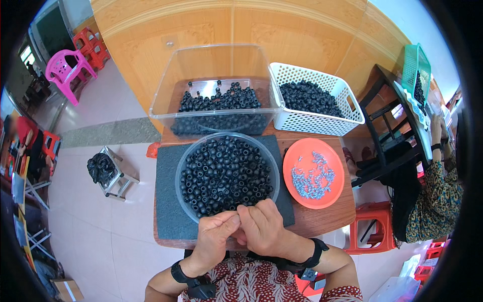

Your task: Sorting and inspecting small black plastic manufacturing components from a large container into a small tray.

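My left hand (213, 236) and my right hand (262, 227) meet at the near edge of a clear round tub (179, 173). The fingers of both are closed in a pinch, thumbs and fingertips close together. Whatever lies between them is hidden by the fingers. Small black ring-shaped parts (229, 168), each with a round hole, fill the tub just beyond my hands. To the right stands an orange-red plate (333, 195) with many tiny silvery metal pieces (313, 182) scattered over it.
A dark mat (168, 206) lies under the tub on the wooden table (334, 221). Behind stand a clear bin (216, 115) and a white perforated basket (312, 125), both with black parts. A metal stool (121, 183) is at left. Another person's patterned sleeve (433, 201) shows at right.
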`<state>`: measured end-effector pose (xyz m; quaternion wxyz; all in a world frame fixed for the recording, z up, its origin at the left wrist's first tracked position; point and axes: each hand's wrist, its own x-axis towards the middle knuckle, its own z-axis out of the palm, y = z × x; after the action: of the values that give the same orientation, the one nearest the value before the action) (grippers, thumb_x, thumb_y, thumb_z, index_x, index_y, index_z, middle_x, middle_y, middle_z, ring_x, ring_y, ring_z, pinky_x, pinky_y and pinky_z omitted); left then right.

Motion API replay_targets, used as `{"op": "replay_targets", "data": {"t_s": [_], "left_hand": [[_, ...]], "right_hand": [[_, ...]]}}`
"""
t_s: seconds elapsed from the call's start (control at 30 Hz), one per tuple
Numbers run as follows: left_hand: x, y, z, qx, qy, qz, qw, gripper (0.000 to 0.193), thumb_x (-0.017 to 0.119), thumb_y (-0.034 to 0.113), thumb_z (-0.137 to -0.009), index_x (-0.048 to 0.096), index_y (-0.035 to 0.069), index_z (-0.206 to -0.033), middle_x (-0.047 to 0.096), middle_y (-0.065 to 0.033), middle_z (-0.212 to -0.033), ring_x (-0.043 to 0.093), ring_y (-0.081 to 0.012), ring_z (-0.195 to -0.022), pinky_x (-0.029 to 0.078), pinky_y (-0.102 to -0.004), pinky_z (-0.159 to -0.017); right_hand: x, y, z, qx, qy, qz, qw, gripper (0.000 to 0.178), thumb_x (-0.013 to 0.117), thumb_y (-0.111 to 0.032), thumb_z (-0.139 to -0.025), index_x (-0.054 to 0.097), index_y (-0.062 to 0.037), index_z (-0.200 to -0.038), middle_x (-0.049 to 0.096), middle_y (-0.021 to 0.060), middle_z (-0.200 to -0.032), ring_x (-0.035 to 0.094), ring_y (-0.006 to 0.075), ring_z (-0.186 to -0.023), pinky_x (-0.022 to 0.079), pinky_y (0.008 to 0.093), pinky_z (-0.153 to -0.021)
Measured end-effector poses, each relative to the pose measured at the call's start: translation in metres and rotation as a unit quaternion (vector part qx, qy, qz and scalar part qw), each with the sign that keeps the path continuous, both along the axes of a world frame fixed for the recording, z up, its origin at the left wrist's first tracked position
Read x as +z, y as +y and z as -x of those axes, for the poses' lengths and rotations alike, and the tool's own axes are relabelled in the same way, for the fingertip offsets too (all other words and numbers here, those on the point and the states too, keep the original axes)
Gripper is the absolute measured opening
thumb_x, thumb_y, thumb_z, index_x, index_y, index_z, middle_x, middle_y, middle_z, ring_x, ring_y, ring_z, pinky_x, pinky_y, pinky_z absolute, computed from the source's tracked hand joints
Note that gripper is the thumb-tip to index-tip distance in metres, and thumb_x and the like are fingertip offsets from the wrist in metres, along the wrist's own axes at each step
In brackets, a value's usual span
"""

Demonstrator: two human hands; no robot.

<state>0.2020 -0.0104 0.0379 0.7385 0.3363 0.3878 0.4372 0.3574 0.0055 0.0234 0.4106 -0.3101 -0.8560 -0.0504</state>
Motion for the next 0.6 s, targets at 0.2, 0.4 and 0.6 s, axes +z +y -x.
{"op": "replay_targets", "data": {"t_s": [0.2,0.4,0.6], "left_hand": [[-0.001,0.0,-0.004,0.015,-0.001,-0.019,1.0,0.023,0.054,0.01,-0.094,0.064,-0.01,-0.099,0.066,-0.0109,-0.082,0.062,-0.0163,-0.069,0.05,-0.0281,-0.062],[-0.005,0.009,0.006,-0.065,0.007,-0.045,0.997,0.031,0.051,0.019,-0.096,0.062,-0.008,-0.105,0.067,-0.0128,-0.086,0.062,-0.0163,-0.071,0.049,-0.0262,-0.064],[0.002,0.022,0.033,0.124,0.154,-0.108,0.974,0.03,0.058,0.022,-0.092,0.062,-0.006,-0.103,0.068,-0.0153,-0.084,0.062,-0.0165,-0.066,0.049,-0.0274,-0.06]], "right_hand": [[-0.002,0.002,-0.001,-0.012,-0.008,-0.038,0.999,0.058,0.057,-0.008,-0.05,0.054,0.0152,-0.103,0.054,0.0148,-0.078,0.048,0.0249,-0.061,0.037,0.0353,-0.05],[-0.004,0.006,-0.013,0.0,0.008,0.015,1.0,0.047,0.068,-0.01,-0.059,0.057,0.0102,-0.1,0.055,0.0145,-0.08,0.051,0.0254,-0.063,0.04,0.0356,-0.054],[0.032,0.073,-0.082,-0.2,-0.046,-0.022,0.979,0.02,0.062,-0.004,-0.075,0.06,-0.0018,-0.095,0.059,0.0134,-0.09,0.057,0.0304,-0.075,0.045,0.039,-0.06]]}}
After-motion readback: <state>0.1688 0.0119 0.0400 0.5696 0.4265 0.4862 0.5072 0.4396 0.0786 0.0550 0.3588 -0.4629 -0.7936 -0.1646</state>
